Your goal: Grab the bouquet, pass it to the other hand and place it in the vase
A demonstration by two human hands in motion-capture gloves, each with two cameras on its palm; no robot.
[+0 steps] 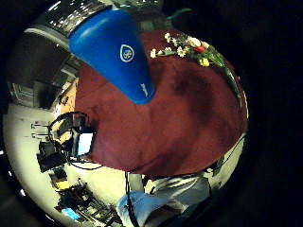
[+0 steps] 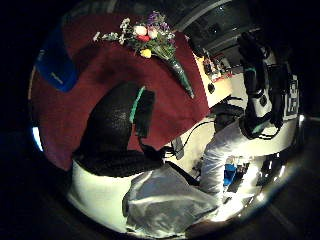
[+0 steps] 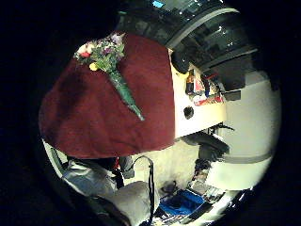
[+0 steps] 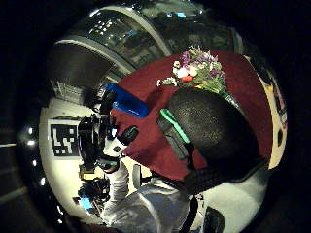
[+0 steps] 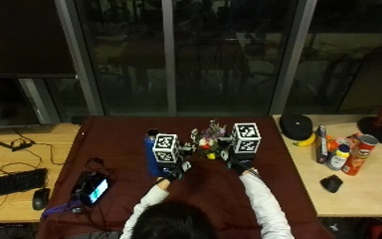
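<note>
Both hands hover over the maroon cloth and hold nothing. Left hand: finger spread cannot be determined; the same applies to the right hand. The outside view hides most of the bouquet behind the hands; the palm views show it whole, lying flat on the cloth, stems toward the person, beyond both palms. The blue vase stands just left of the left hand.

bouquet: mixed flowers, green wrap, lying flat on the red cloth; blooms toward 12 o'clock
vase: blue, upright; at bouquet's 8 o'clock
</note>
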